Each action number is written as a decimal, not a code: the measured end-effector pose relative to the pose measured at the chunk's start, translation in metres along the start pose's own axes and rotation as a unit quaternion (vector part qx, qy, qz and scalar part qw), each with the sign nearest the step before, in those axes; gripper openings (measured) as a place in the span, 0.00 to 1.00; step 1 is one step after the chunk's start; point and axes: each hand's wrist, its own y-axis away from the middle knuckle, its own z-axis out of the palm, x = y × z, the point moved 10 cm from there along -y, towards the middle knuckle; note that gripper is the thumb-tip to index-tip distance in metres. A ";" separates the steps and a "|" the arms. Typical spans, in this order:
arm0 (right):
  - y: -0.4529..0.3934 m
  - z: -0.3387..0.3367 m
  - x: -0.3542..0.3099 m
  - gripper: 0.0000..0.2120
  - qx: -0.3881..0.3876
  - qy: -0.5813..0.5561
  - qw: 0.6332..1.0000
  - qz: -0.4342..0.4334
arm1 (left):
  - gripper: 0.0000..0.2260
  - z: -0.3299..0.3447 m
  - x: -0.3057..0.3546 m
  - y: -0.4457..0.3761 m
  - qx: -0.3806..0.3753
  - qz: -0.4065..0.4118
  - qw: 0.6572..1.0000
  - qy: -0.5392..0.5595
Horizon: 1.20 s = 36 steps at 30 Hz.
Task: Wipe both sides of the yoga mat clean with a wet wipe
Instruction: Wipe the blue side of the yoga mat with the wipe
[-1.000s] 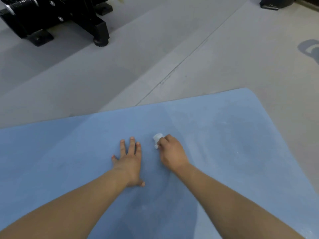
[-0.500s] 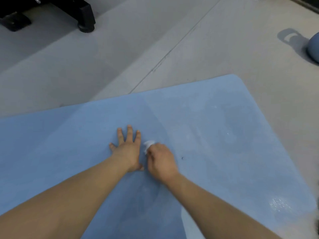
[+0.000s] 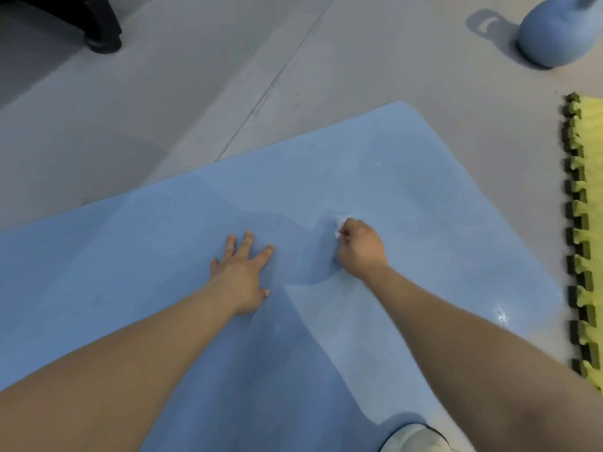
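Down on the grey floor [image 3: 375,76] the blue yoga mat [image 3: 408,177] lies flat, its long axis running from the near left out to a rounded far-right corner, so most of what shows of it stretches away to the left of the person kneeling at it. Both arms reach forward over its middle. Beyond its right end a yellow foam puzzle tile [image 3: 587,223] sits apart from it, and a blue kettlebell [image 3: 551,34] stands farther off at the far right.

The left hand [image 3: 239,275] is spread wide, fingers straight, palm pressed flat on the mat as a brace. The right hand [image 3: 359,247] sits to its right and a little farther out, fingers curled tight round a crumpled white wet wipe [image 3: 339,223] that pokes out at the knuckles and touches the mat.

Darker, damp-looking patches surround the hands, while paler ground lies to the right and far right of the wipe. I judge that end the natural next reach, and the right hand is the nearer to it; the underside looks yet to be done.
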 end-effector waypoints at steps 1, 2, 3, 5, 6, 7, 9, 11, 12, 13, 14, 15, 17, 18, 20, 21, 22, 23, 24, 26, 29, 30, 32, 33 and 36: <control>0.019 0.012 -0.029 0.09 0.004 -0.012 0.999 -0.040 | 0.42 0.001 0.000 0.000 -0.005 0.000 1.000 -0.004; 0.042 0.024 -0.059 0.09 0.005 -0.025 0.996 -0.087 | 0.43 0.002 0.000 0.000 -0.010 0.001 1.000 -0.007; 0.070 0.037 -0.087 0.08 -0.006 -0.034 0.991 -0.130 | 0.44 0.003 0.000 0.000 -0.018 0.004 1.000 -0.009; 0.117 0.061 -0.123 0.06 -0.047 -0.041 0.981 -0.183 | 0.48 0.006 0.001 0.000 -0.038 0.013 0.999 -0.022; 0.127 0.068 -0.129 0.06 -0.059 -0.042 0.978 -0.196 | 0.50 0.007 0.001 0.001 -0.048 0.018 0.998 -0.033; 0.128 0.071 -0.129 0.07 -0.064 -0.043 0.975 -0.208 | 0.53 0.007 0.000 0.002 -0.057 0.021 0.997 -0.045; 0.115 0.068 -0.115 0.13 -0.064 -0.034 0.972 -0.225 | 0.58 0.006 0.000 0.004 -0.061 0.024 0.996 -0.061; 0.090 0.045 -0.077 0.18 -0.019 -0.030 0.983 -0.182 | 0.59 0.005 -0.001 0.004 -0.054 0.025 0.996 -0.065; 0.075 0.029 -0.050 0.18 0.010 -0.020 0.991 -0.135 | 0.59 0.005 0.000 0.003 -0.051 0.025 0.996 -0.062; 0.063 0.013 -0.018 0.16 0.032 -0.004 0.997 -0.076 | 0.58 0.005 -0.001 0.003 -0.049 0.026 0.997 -0.059; 0.055 0.001 0.012 0.14 0.039 0.014 0.999 -0.014 | 0.58 0.005 -0.001 0.003 -0.046 0.027 0.997 -0.057; 0.050 -0.008 0.038 0.11 0.038 0.023 0.998 0.045 | 0.58 0.005 -0.002 0.003 -0.043 0.027 0.997 -0.056; 0.050 -0.015 0.052 0.09 0.035 0.034 0.993 0.108 | 0.59 0.004 -0.002 0.002 -0.042 0.028 0.997 -0.052; 0.054 -0.014 0.041 0.09 0.043 0.035 0.993 0.105 | 0.59 0.004 -0.002 0.002 -0.042 0.028 0.998 -0.048; 0.076 0.000 -0.003 0.10 0.066 0.021 0.997 0.038 | 0.59 0.004 -0.001 0.001 -0.042 0.029 0.998 -0.043; 0.093 0.013 -0.029 0.11 0.066 0.007 0.998 -0.013 | 0.59 0.004 -0.002 0.001 -0.042 0.027 0.998 -0.042; 0.114 0.028 -0.054 0.12 0.054 -0.009 0.997 -0.061 | 0.59 0.003 -0.003 0.000 -0.041 0.026 0.998 -0.041; 0.137 0.044 -0.076 0.13 0.029 -0.019 0.994 -0.102 | 0.59 0.003 -0.004 0.000 -0.039 0.026 0.998 -0.041; 0.157 0.056 -0.094 0.12 -0.002 -0.026 0.991 -0.133 | 0.59 0.003 -0.003 0.000 -0.037 0.028 0.998 -0.044; 0.177 0.068 -0.110 0.09 -0.055 -0.016 0.982 -0.181 | 0.59 0.004 -0.004 0.001 -0.033 0.031 0.998 -0.046; 0.147 0.052 -0.077 0.13 -0.044 0.009 0.979 -0.201 | 0.59 0.003 -0.006 -0.001 -0.032 0.026 0.998 -0.043; 0.129 0.036 -0.049 0.16 -0.011 0.012 0.986 -0.168 | 0.59 0.003 -0.006 -0.001 -0.033 0.025 0.998 -0.043; 0.097 -0.009 0.022 0.15 0.066 0.001 0.997 -0.039 | 0.59 0.004 -0.005 -0.002 -0.037 0.024 0.998 -0.044; 0.089 -0.024 0.057 0.12 0.075 -0.007 0.996 0.039 | 0.59 0.004 -0.005 -0.002 -0.037 0.023 0.998 -0.045; 0.087 -0.026 0.089 0.06 0.044 -0.007 0.990 0.137 | 0.60 0.005 -0.004 -0.001 -0.042 0.017 0.998 -0.044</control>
